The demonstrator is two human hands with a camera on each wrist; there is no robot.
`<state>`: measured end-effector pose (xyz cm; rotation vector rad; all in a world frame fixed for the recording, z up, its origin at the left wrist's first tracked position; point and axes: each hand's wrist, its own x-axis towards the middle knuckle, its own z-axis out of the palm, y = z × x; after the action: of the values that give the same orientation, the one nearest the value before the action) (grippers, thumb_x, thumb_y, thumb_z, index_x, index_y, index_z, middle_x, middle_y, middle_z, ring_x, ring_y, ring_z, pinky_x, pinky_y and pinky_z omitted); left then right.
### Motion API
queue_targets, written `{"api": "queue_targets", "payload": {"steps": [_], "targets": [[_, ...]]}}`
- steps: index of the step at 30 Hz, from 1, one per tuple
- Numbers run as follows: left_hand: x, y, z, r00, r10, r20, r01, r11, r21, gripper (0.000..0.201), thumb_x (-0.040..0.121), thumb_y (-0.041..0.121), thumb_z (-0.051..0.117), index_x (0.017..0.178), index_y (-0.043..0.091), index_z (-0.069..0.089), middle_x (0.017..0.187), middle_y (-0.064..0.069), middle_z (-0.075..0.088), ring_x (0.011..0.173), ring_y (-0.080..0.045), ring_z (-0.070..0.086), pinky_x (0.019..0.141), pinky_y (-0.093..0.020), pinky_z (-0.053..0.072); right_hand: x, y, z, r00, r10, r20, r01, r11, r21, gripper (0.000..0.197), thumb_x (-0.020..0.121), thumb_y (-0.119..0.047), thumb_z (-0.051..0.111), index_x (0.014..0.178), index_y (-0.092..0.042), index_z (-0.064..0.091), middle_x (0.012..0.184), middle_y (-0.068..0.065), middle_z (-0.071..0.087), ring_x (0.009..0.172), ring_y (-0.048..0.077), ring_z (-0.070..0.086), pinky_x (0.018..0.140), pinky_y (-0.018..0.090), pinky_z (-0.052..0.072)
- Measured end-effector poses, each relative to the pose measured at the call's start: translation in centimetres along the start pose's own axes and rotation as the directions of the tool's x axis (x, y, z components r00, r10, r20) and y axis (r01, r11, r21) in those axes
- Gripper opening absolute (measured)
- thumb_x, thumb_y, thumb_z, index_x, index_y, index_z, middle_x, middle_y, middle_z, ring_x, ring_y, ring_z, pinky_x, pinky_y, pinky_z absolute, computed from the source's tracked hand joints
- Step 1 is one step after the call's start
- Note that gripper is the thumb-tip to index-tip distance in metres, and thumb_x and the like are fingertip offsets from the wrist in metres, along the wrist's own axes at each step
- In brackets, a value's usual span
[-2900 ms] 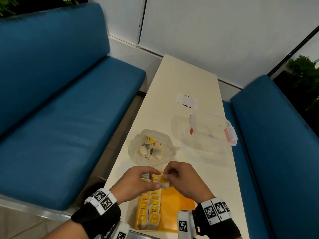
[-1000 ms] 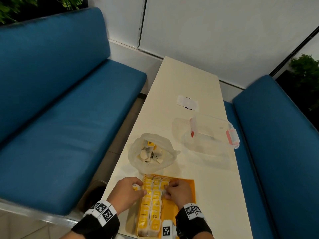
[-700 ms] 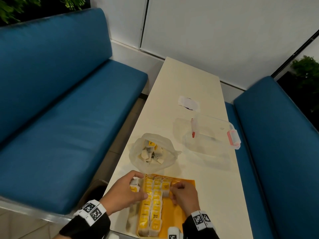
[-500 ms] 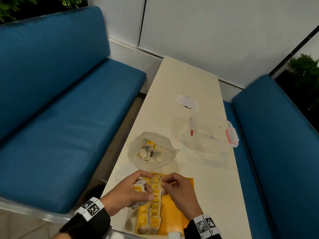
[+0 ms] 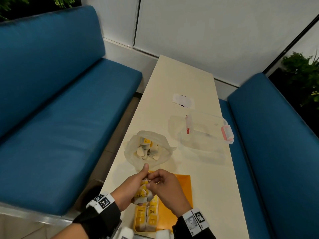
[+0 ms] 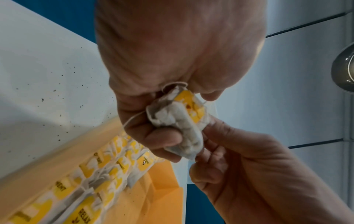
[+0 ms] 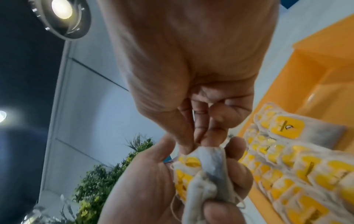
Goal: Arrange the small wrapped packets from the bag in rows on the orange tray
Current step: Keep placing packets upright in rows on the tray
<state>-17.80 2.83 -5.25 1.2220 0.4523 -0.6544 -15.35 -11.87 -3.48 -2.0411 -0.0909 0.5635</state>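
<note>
packets (image 5: 143, 194): white w/ yellow labels, btw fingers
tray (image 5: 183, 188): orange
benches (image 5: 65, 128): blue
wristbands (image 5: 102, 201): b/w checker codes

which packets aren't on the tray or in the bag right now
The small bunch of packets gripped in the left hand, held above the orange tray; the right hand pinches its top.

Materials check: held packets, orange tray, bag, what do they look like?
Packets gripped in the left hand: thin, crinkly filter paper with a yellow paper tag and string, probably tea bags. Tray: smooth, opaque orange, moulded rim, likely plastic. Bag: thin translucent plastic film, since its contents show through.
</note>
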Motion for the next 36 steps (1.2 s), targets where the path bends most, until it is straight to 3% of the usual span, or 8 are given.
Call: {"api": "queue_targets", "payload": {"steps": [6, 10, 15, 19, 24, 28, 31, 36], "targets": [[0.1, 0.2, -0.2, 1.000, -0.008, 0.000, 0.008, 1.000, -0.005, 0.068, 0.095, 0.073, 0.033, 0.113, 0.021, 0.074, 0.099, -0.011, 0.078, 0.086, -0.024, 0.073, 0.070, -0.032, 0.054, 0.0, -0.3, -0.5, 0.998, 0.038, 0.050, -0.047, 0.982, 0.185, 0.019, 0.084, 0.002, 0.070, 0.102, -0.003, 0.068, 0.072, 0.005, 0.064, 0.060, 0.014, 0.061, 0.050, 0.016, 0.044], [0.0, -0.1, -0.9, 0.999, 0.010, 0.048, -0.008, 1.000, -0.029, 0.063, 0.095, 0.071, 0.038, 0.113, 0.021, 0.073, 0.090, -0.008, 0.075, 0.074, -0.019, 0.068, 0.061, -0.027, 0.049, 0.2, 0.0, -1.2, 0.999, 0.043, 0.022, -0.047, 0.966, 0.256, 0.016, 0.086, 0.001, 0.067, 0.099, -0.007, 0.072, 0.072, 0.007, 0.064, 0.060, 0.017, 0.059, 0.048, 0.022, 0.039], [-0.4, -0.7, -1.6, 0.981, 0.191, 0.025, -0.190, 0.982, -0.019, 0.032, 0.088, 0.039, 0.074, 0.106, 0.013, 0.070, 0.093, -0.006, 0.074, 0.070, -0.013, 0.067, 0.054, -0.024, 0.046, 0.3, 0.6, -2.1, 0.997, 0.074, -0.017, -0.063, 0.937, 0.344, 0.016, 0.089, 0.003, 0.062, 0.098, -0.006, 0.073, 0.077, 0.010, 0.065, 0.065, 0.021, 0.062, 0.050, 0.027, 0.042], [0.2, -1.2, -1.7, 0.965, 0.257, -0.055, -0.254, 0.965, 0.062, 0.016, 0.090, 0.015, 0.074, 0.100, 0.003, 0.072, 0.079, -0.002, 0.069, 0.061, -0.006, 0.065, 0.049, -0.018, 0.046, 0.4, 0.8, -2.2, 0.995, 0.102, 0.018, -0.102, 0.934, 0.344, 0.015, 0.089, 0.001, 0.063, 0.100, -0.006, 0.072, 0.078, 0.011, 0.063, 0.065, 0.021, 0.061, 0.050, 0.028, 0.039], [0.6, -1.4, -1.9, 0.960, 0.277, -0.033, -0.269, 0.950, 0.159, 0.020, 0.086, 0.023, 0.080, 0.099, 0.010, 0.075, 0.075, 0.000, 0.068, 0.055, -0.006, 0.058, 0.046, -0.021, 0.041, 0.5, 1.0, -2.2, 0.997, 0.077, -0.004, -0.072, 0.950, 0.304, 0.005, 0.083, -0.003, 0.072, 0.085, -0.004, 0.067, 0.074, 0.007, 0.063, 0.064, 0.021, 0.059, 0.050, 0.028, 0.039], [0.8, -1.7, -2.2, 0.948, 0.318, -0.036, -0.294, 0.911, 0.290, 0.015, 0.081, 0.034, 0.084, 0.086, 0.022, 0.077, 0.083, -0.002, 0.073, 0.068, -0.013, 0.066, 0.057, -0.031, 0.048, 0.6, 0.9, -2.3, 0.998, 0.058, -0.020, -0.050, 0.955, 0.292, 0.016, 0.082, -0.004, 0.075, 0.087, 0.004, 0.063, 0.072, 0.009, 0.066, 0.062, 0.022, 0.063, 0.049, 0.028, 0.040], [1.1, -1.8, -2.2, 0.941, 0.331, -0.070, -0.296, 0.905, 0.305, 0.012, 0.083, 0.029, 0.083, 0.078, 0.021, 0.075, 0.078, 0.000, 0.070, 0.064, -0.009, 0.064, 0.053, -0.028, 0.048, 0.8, 1.2, -2.3, 0.997, 0.065, -0.031, -0.055, 0.962, 0.267, 0.019, 0.083, -0.005, 0.076, 0.090, 0.006, 0.062, 0.072, 0.017, 0.069, 0.064, 0.025, 0.068, 0.049, 0.029, 0.043], [1.3, -1.7, -2.3, 0.936, 0.337, -0.097, -0.288, 0.897, 0.336, 0.006, 0.084, 0.029, 0.082, 0.082, 0.024, 0.078, 0.084, -0.002, 0.073, 0.067, -0.007, 0.066, 0.052, -0.022, 0.049, 1.0, 1.8, -2.5, 0.998, 0.059, 0.003, -0.057, 0.962, 0.266, 0.014, 0.087, 0.000, 0.070, 0.094, 0.010, 0.063, 0.076, 0.027, 0.071, 0.067, 0.030, 0.068, 0.054, 0.029, 0.049]]}}
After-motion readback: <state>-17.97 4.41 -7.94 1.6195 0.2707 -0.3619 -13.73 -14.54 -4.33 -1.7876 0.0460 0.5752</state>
